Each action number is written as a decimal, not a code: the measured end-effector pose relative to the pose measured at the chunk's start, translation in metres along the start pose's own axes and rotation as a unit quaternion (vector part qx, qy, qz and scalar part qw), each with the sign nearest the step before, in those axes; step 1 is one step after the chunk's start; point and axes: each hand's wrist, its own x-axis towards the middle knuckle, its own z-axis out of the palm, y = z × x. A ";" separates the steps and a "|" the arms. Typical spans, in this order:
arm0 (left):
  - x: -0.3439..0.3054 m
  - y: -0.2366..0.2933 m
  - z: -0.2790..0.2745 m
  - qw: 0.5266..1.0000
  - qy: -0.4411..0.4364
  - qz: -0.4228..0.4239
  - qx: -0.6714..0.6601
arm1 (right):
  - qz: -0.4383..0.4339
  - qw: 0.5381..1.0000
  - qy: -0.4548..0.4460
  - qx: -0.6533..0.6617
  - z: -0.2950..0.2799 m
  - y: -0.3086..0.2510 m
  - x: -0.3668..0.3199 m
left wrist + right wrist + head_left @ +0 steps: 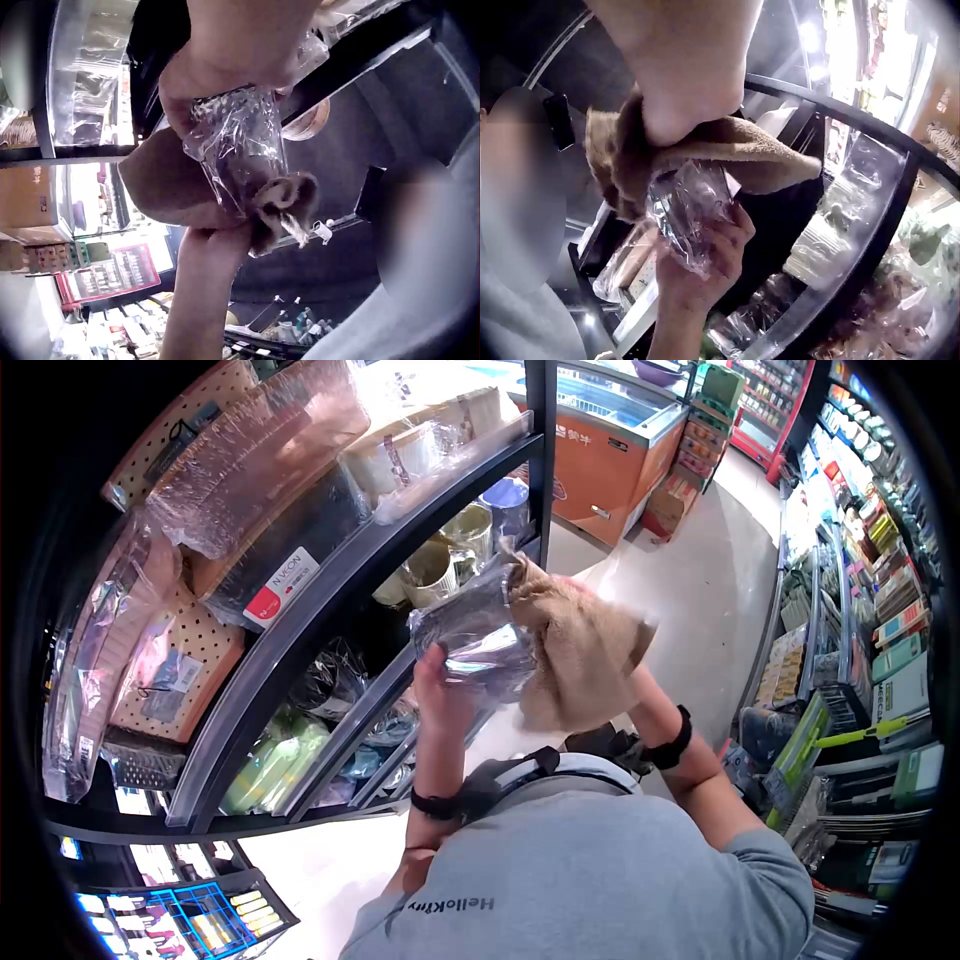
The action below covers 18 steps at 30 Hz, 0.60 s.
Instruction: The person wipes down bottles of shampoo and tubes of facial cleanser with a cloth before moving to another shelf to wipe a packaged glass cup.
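A clear, crinkled plastic-wrapped item point(478, 630) is gripped by the left hand point(440, 685), whose thumb lies on its near side. Against its right side the right hand point(694, 112) holds a brown cloth point(580, 650), bunched and hanging in folds. In the left wrist view the wrapped item point(236, 142) meets the cloth point(169, 180), with the left hand point(225, 67) above and the right hand point(214, 247) below. In the right wrist view the left hand point(705, 262) has its fingers round the wrap point(690, 210). The cloth covers most of the right fingers.
A black-edged shelf point(300, 575) with wrapped boxes stands at the left, mugs point(430, 568) on a lower level. An orange chest freezer point(600, 460) is ahead, beside stacked cartons point(672, 505). Shelves of packaged goods point(900, 620) line the right, across the pale floor point(700, 610).
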 end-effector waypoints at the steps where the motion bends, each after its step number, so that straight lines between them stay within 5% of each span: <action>1: -0.001 0.002 0.005 0.999 -0.004 -0.024 -0.043 | 0.003 0.998 0.010 -0.061 -0.003 0.003 -0.003; 2: -0.001 0.000 0.006 0.999 -0.005 -0.018 -0.045 | 0.006 0.992 0.017 -0.124 -0.010 0.008 -0.006; 4: -0.002 -0.005 0.010 0.999 0.026 0.035 0.030 | 0.082 0.992 0.088 -0.024 -0.022 0.021 -0.011; 5: -0.003 -0.006 0.012 0.997 0.059 0.020 0.043 | 0.103 0.986 0.060 0.119 -0.036 0.032 -0.011; 6: -0.003 -0.004 0.016 0.997 0.064 0.019 0.042 | 0.109 0.985 0.060 0.119 -0.035 0.033 -0.015; 8: -0.001 0.003 0.027 0.991 0.042 0.041 0.124 | 0.068 0.995 0.073 0.024 -0.034 0.036 -0.027; 9: 0.002 0.007 0.025 0.979 0.024 0.056 0.194 | 0.011 0.973 -0.004 -0.232 -0.040 0.037 -0.033; 10: 0.004 0.007 0.025 0.979 0.021 0.055 0.193 | 0.009 0.972 -0.002 -0.234 -0.046 0.040 -0.036; 12: 0.009 0.007 0.026 0.938 -0.010 0.142 0.314 | -0.001 0.999 0.017 -0.040 -0.045 0.037 -0.036; 13: 0.008 0.007 0.026 0.939 -0.013 0.134 0.317 | 0.025 0.993 0.096 0.059 -0.030 0.026 -0.036; 16: 0.013 0.005 0.033 0.933 -0.011 0.160 0.322 | -0.029 0.992 0.006 -0.124 -0.016 0.008 -0.020; 17: 0.016 0.002 0.024 0.928 -0.026 0.169 0.331 | 0.031 0.984 0.112 -0.136 -0.039 0.034 -0.022; 18: 0.018 -0.001 0.021 0.929 -0.028 0.164 0.330 | 0.031 0.983 0.117 -0.135 -0.042 0.026 -0.024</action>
